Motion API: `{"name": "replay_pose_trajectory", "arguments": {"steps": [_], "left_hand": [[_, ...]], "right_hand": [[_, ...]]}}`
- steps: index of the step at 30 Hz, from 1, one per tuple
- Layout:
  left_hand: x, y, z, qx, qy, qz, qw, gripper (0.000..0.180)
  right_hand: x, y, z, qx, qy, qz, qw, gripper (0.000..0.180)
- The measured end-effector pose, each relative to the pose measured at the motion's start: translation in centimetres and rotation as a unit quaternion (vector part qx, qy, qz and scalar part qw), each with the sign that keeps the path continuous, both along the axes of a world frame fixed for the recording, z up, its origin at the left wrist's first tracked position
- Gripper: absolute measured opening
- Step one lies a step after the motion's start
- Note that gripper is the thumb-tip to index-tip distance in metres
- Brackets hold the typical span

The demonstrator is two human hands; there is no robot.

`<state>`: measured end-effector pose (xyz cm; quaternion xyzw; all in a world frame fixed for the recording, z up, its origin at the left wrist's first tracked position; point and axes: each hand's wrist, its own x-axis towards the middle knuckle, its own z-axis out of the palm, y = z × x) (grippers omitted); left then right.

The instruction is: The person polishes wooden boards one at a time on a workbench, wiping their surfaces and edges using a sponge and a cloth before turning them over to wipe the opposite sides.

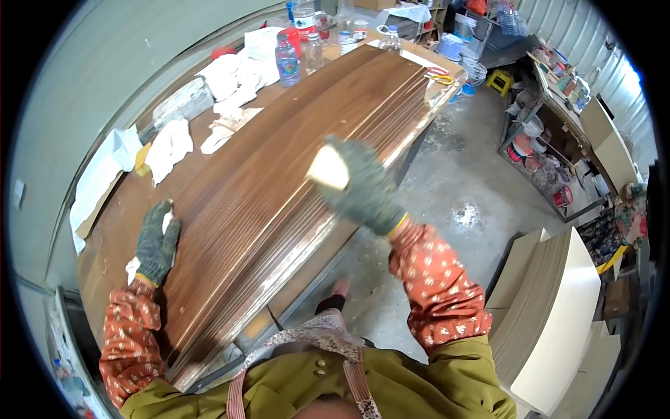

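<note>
A stack of long brown wood-grain panels [279, 157] lies lengthwise across the table, with grooved, whitish edges toward me. My right hand [366, 188], in a dark grey-green knit glove, is closed around a pale yellowish pad [328, 170] over the stack's near edge. Motion blurs it slightly, and I cannot tell whether the pad touches the wood. On the left, my gloved left hand [156, 244] rests at the far side of the panels. White cloth [132, 269] shows at its palm and between the fingers, which partly hide it.
White rags [169, 149], a wrapped block [183, 102] and a plastic bottle [287, 61] line the table's back. Red-handled scissors [440, 75] lie at its far right end. Pale boards [551, 314] are stacked right of me; a cluttered bench [558, 119] stands beyond the concrete floor [453, 202].
</note>
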<state>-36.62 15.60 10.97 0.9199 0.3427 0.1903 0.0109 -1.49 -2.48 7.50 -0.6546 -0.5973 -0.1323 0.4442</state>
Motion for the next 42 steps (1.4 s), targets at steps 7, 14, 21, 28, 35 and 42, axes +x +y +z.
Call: {"name": "replay_pose_trajectory", "arguments": {"steps": [7,14,21,28,35,42], "left_hand": [[2.0,0.7,0.1,-0.024,-0.014,0.021,0.999,0.034],[20.0,4.5,-1.1,0.039,-0.007,-0.049,0.998,0.041],[37.8,7.0,-2.0,0.007,0.01,-0.042,0.999,0.045],[41.7,6.0,-2.3,-0.018,-0.037,-0.029,0.999,0.042],[40.2,7.5,-2.1,0.044,0.013,0.065,0.997,0.033],[39.0,3.7,-2.8,0.078,0.013,0.181,0.98,0.036]], "right_hand": [[19.5,3.2,-1.1,0.017,0.028,-0.209,0.977,0.066],[17.9,2.2,-0.9,0.023,-0.024,-0.034,0.999,0.063],[26.9,3.2,-1.7,0.044,-0.051,-0.003,0.998,0.06],[44.5,4.4,-2.8,0.034,0.079,-0.127,0.988,0.065],[44.9,8.2,0.3,-0.013,-0.064,0.143,0.988,0.06],[48.0,11.3,1.6,-0.02,-0.125,0.374,0.919,0.043]]}}
